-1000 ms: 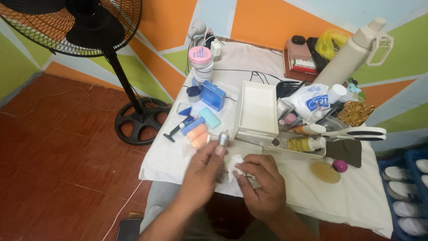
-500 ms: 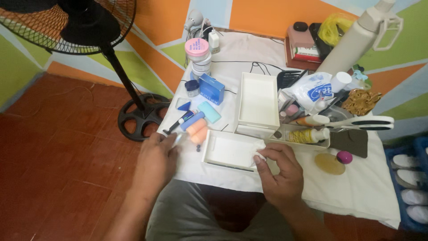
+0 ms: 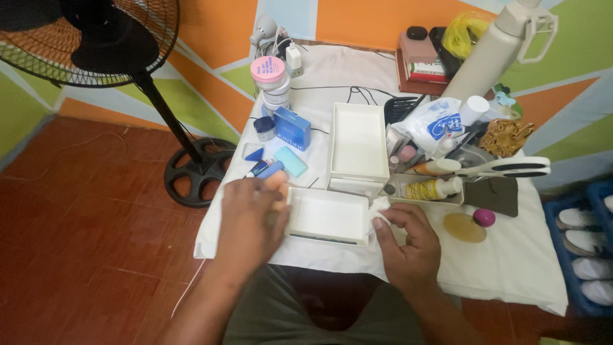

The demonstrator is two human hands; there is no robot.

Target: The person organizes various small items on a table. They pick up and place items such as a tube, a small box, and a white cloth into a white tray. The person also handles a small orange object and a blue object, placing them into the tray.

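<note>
Tabletop [image 3: 498,268] covered in white cloth, set against a wall painted in orange, green and blue shapes; red tiled floor [image 3: 83,211] to the left. Black pedestal fan [image 3: 96,38] stands on that floor, well apart from the work.

Tall beige insulated bottle with loop handle [image 3: 485,51] is seen at the back right, leaning. Upright white rectangular plastic tray [image 3: 357,144] sits mid-tabletop, long axis running away from the person.

Shallow white rectangular plastic tray [image 3: 327,215] lies at the near edge, directly between the two hands, long axis left to right across the body. It is bracketed end to end: one hand at each short side, neither clearly nearer.

Left hand [image 3: 249,220] is laid palm down at the tray's left end, fingers curled over small items there; an orange cylindrical piece [image 3: 278,181] shows at the fingertips. Whether anything is actually gripped cannot be told, the palm hides it.

Right hand [image 3: 408,239] is closed at the tray's right end, thumb and forefinger pinched on a small white wad of tissue [image 3: 375,214], touching the tray's right wall.

Smaller items: narrow white organiser tray with a yellow bottle [image 3: 424,190] just behind the right hand; white-and-black scissors [image 3: 504,168] beyond it; blue cardboard box [image 3: 292,128] and pink-lidded white jar [image 3: 268,70] behind the left hand; teal flat bar [image 3: 291,162]; round tan disc [image 3: 464,227] with a small magenta cap [image 3: 484,218] beside it.
</note>
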